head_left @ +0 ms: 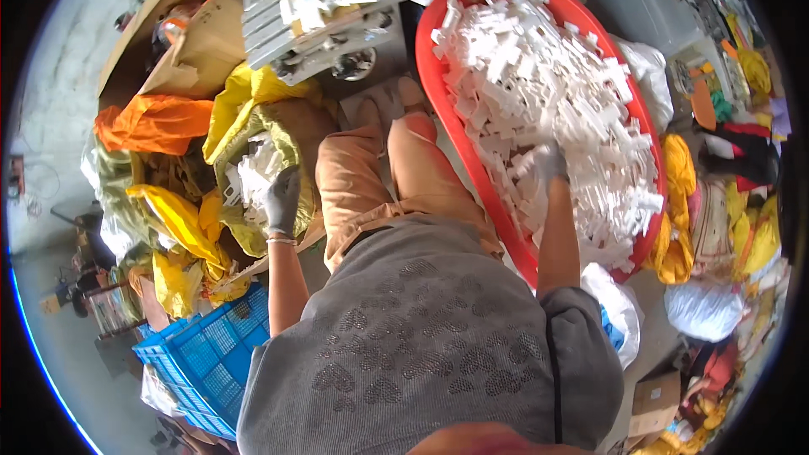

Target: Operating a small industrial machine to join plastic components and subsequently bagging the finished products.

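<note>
Because the white parts heap up to the rim of the red tub, I judge that a hasty sweep by the right hand, which is at the heap, could spill some; the left hand, at the mouth of the olive sack of similar pieces, could snag its slack edge. I can't tell how far either glove's fingers are open, or whether they grip anything. Grey floor shows behind the right hand, yellow bags lie beyond its tub, and a blue crate sits behind the left.
</note>
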Demonstrator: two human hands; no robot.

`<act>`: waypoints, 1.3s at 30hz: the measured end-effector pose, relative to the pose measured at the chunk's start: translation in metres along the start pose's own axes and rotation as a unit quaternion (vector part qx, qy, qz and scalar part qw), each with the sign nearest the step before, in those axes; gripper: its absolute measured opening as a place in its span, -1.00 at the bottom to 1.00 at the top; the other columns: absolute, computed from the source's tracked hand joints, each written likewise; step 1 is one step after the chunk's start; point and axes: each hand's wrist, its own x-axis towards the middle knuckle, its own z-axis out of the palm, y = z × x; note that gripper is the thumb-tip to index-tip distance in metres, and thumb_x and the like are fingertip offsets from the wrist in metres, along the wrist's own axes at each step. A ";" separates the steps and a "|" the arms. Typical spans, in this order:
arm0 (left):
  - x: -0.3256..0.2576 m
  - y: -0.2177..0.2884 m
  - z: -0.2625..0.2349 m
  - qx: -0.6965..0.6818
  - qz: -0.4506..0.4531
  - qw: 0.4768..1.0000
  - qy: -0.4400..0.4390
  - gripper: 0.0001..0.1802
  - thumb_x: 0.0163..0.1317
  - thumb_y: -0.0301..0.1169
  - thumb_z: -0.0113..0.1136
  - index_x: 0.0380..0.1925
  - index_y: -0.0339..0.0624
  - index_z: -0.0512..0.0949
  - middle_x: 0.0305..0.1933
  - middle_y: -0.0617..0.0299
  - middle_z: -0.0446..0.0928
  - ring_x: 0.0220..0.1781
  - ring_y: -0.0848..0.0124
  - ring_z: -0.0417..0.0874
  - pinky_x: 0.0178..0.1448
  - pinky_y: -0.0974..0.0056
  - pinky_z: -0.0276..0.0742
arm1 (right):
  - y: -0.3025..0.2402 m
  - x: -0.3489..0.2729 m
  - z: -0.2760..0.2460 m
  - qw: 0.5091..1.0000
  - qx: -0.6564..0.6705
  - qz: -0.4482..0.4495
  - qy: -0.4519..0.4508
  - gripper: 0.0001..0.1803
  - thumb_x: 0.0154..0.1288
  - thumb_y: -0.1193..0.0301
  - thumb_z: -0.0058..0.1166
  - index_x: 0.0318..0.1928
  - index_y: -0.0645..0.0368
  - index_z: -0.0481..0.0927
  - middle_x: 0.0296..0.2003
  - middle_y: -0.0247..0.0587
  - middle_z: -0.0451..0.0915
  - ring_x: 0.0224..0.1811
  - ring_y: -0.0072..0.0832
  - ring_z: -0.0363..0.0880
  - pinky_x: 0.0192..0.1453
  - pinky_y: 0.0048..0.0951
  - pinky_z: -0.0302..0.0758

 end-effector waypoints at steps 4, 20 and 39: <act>0.029 0.025 0.010 -0.005 0.095 0.995 -0.012 -0.70 0.23 -0.33 0.07 -0.10 -0.23 0.57 -0.17 0.01 0.62 -0.14 0.24 0.66 -0.03 0.28 0.51 | 0.110 0.017 0.018 0.981 0.168 -0.056 -0.083 -0.56 -0.05 0.34 0.12 -0.08 0.16 0.51 -0.14 0.06 0.54 -0.07 -0.13 0.55 0.03 -0.22 0.50; 0.088 0.160 -0.070 -0.010 0.302 0.936 0.181 -0.76 0.18 -0.37 0.13 -0.16 -0.19 0.59 -0.19 0.04 0.61 -0.12 0.16 0.62 -0.02 0.22 0.49 | -0.021 -0.041 -0.061 0.929 0.343 -0.123 -0.065 -0.55 0.13 0.56 0.07 0.09 0.21 0.41 0.01 -0.17 0.45 -0.10 -0.43 0.49 -0.07 -0.47 0.47; 0.140 0.205 -0.065 -0.009 0.357 0.919 0.169 -0.54 0.03 -0.27 0.33 -0.05 -0.16 0.53 -0.16 0.06 0.60 -0.14 0.24 0.65 -0.06 0.26 0.52 | -0.214 -0.074 -0.135 0.743 0.620 -0.218 -0.125 -0.53 0.27 0.49 -0.02 0.20 0.22 0.30 0.01 -0.27 0.42 -0.07 -0.59 0.39 -0.05 -0.55 0.38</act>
